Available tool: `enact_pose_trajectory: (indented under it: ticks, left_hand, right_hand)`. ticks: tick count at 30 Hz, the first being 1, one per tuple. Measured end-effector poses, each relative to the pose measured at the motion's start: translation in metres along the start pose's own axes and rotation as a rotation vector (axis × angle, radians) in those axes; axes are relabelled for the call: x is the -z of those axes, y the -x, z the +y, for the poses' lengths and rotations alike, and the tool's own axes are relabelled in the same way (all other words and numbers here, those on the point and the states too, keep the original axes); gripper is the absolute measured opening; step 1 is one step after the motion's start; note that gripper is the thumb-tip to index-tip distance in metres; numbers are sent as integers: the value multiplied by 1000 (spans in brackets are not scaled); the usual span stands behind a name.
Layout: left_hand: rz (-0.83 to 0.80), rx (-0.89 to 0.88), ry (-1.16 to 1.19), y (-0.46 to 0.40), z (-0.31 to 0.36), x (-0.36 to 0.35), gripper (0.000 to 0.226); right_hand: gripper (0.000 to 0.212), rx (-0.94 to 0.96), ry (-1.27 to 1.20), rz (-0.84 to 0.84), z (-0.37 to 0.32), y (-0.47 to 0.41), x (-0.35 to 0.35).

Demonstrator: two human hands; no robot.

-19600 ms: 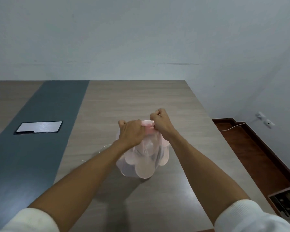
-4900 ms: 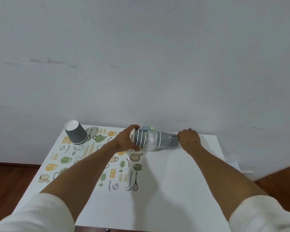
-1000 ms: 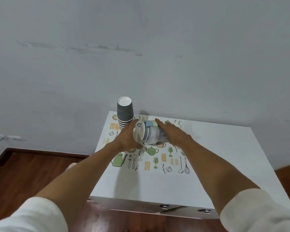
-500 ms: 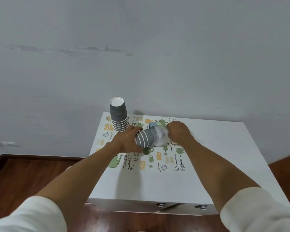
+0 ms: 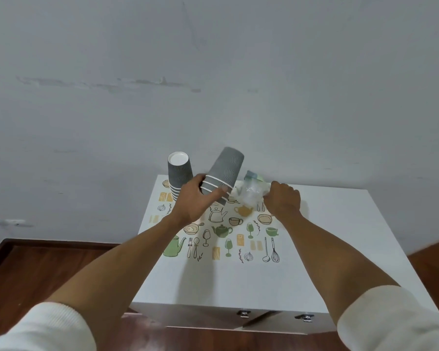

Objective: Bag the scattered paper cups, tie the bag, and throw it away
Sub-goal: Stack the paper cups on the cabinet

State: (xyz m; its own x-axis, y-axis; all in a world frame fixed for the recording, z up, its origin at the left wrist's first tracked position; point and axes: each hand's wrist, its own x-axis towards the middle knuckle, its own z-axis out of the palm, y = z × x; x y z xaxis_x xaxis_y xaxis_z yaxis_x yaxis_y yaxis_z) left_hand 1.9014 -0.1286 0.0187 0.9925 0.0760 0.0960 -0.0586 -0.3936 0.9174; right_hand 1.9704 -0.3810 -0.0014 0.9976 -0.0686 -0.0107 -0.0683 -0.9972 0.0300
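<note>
My left hand (image 5: 195,198) grips a nested stack of grey paper cups (image 5: 224,172) by its rims, tilted with the base pointing up and to the right, lifted above the white cabinet top (image 5: 340,224). My right hand (image 5: 283,200) pinches a crumpled clear plastic wrapper (image 5: 252,192) with a blue-green label, just right of the held cups and free of them. A second stack of grey cups (image 5: 179,173) stands upside down at the cabinet's back left corner, beside my left hand.
The cabinet top carries a printed pattern of kitchenware (image 5: 223,231) and stands against a pale wall (image 5: 213,84). Dark wooden floor (image 5: 36,269) lies to the left and right. Two metal latches (image 5: 243,313) sit on the cabinet's front edge.
The cup stack has come out of the clear wrapper: my left hand lifted it up and tilted it, while my right hand pulled the emptied wrapper away to the right.
</note>
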Motion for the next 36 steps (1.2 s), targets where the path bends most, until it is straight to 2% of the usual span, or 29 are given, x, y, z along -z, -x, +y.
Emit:
enact_pose_trajectory:
  ticks: [4, 7, 10, 15, 22, 28, 31, 33, 34, 36]
  left_hand:
    - [135, -114, 119, -9, 26, 9, 70]
    - [255, -217, 117, -21, 39, 29, 76]
    - [350, -248, 86, -32, 40, 56, 80]
    - [421, -188, -18, -38, 24, 84, 76]
    - [272, -14, -48, -36, -16, 77, 81]
    - [190, 91, -84, -39, -41, 73, 74]
    - [171, 183, -50, -40, -44, 69, 91]
    - [259, 314, -40, -32, -41, 57, 101]
    - [350, 342, -58, -24, -38, 49, 93]
    - [502, 266, -113, -1, -32, 28, 67]
  right_hand:
    - [33, 48, -10, 39, -8, 1, 4]
    - [41, 86, 1, 74, -16, 2, 4]
    - [48, 111, 15, 97, -22, 2, 4]
    - [57, 113, 5, 112, -28, 3, -1]
    - [56, 107, 38, 83, -28, 3, -4]
    - [53, 103, 27, 70, -29, 5, -4]
    - [51, 96, 2, 61, -32, 7, -1]
    - [47, 90, -48, 37, -35, 7, 2]
    - [43, 83, -100, 12, -38, 6, 4]
    - [38, 49, -233, -44, -41, 4, 10]
